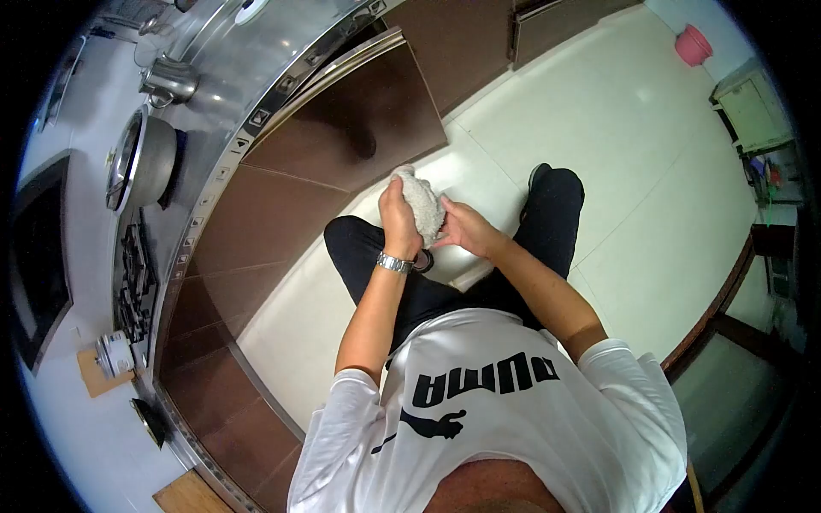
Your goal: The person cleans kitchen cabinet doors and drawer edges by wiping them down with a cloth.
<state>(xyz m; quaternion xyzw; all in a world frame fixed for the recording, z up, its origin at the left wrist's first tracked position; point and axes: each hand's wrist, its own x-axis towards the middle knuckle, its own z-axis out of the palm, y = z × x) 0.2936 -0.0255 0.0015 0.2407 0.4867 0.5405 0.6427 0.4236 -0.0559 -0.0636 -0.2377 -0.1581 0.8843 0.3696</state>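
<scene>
A bunched greyish-white cloth (421, 203) is between my two hands, over my bent legs and in front of the brown cabinet doors (359, 120). My left hand (398, 214), with a metal watch on its wrist, is wrapped round the cloth's left side. On the cloth's right side, my right hand (464, 228) grips its edge with thumb and fingers. One cabinet door near the cloth stands slightly ajar at its top edge.
Along the left runs a steel counter (227, 81) with a large pot (147, 162), a metal jug (169, 81) and a gas stove (137, 282). A pink bucket (694, 45) and a green cabinet (753, 107) stand at the upper right of the tiled floor (633, 171).
</scene>
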